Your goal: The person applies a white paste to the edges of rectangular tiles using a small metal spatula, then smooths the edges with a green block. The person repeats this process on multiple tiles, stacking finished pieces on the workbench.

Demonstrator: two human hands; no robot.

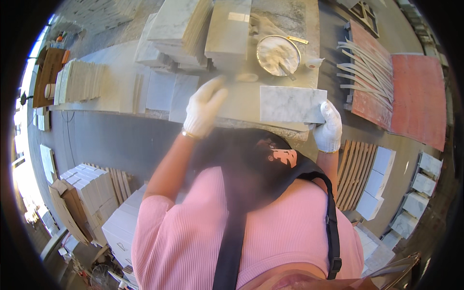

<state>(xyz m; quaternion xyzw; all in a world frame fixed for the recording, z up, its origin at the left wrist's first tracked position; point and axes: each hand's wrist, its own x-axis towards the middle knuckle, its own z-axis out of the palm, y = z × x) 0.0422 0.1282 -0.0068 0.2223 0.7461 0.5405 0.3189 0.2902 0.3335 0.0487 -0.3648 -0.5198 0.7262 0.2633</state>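
Both hands wear white knit gloves. My right hand (pixel 328 129) is closed on the right end of a grey-veined white marble tile (pixel 289 104), its thumb on the upper face and the fingers hidden beneath. My left hand (pixel 204 107) holds nothing, its fingers stretched out over the bench's front part, near a flat tile (pixel 184 92). Beyond the held tile stands a round tub (pixel 274 50) of whitish paste, a dark-handled tool (pixel 287 70) resting in it. A small pale oval object (pixel 247 77) lies between the left hand and the tub.
Stacked marble tiles (pixel 175 21) stand at the back of the bench, and a row of upright tiles (pixel 81 80) at its left. To the right, pale strips (pixel 366 72) lie over a red board (pixel 418 99). White boxes (pixel 89 188) and a wooden pallet (pixel 356 170) flank me.
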